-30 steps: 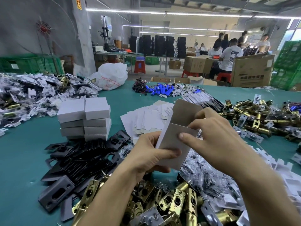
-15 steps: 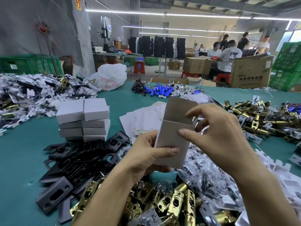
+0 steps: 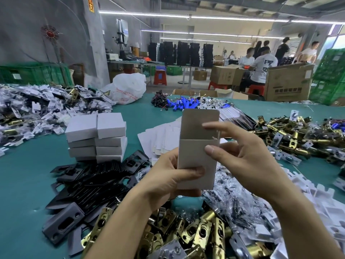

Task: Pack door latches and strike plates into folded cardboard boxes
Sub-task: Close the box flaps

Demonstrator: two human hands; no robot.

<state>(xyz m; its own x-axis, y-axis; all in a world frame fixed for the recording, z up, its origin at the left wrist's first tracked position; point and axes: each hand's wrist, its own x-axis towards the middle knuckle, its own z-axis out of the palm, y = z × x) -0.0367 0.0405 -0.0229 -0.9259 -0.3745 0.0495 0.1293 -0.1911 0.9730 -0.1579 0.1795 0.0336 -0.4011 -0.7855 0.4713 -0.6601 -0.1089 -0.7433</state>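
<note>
While I watch the head view, box (image 3: 196,157): upright above the brass latches (image 3: 205,234), top flap raised, mouth open.
Handling: I judge it featherlight, easily crushed; hold by edges.
Look: plain pale card, tall, crisp folds.
Left hand (image 3: 168,177): grips lower half, thumb across front.
Right hand (image 3: 248,161): thumb on front rim, index over mouth; pinch unclear.

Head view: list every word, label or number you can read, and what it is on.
Nothing reads with certainty.
White plastic bag: red lettering, too blurred.
Pillar sign: red characters, cut off and blurred.
T-shirt back: large dark print, blurred.
Cardboard carton: dark characters, too small.
Held box: blank.
</note>
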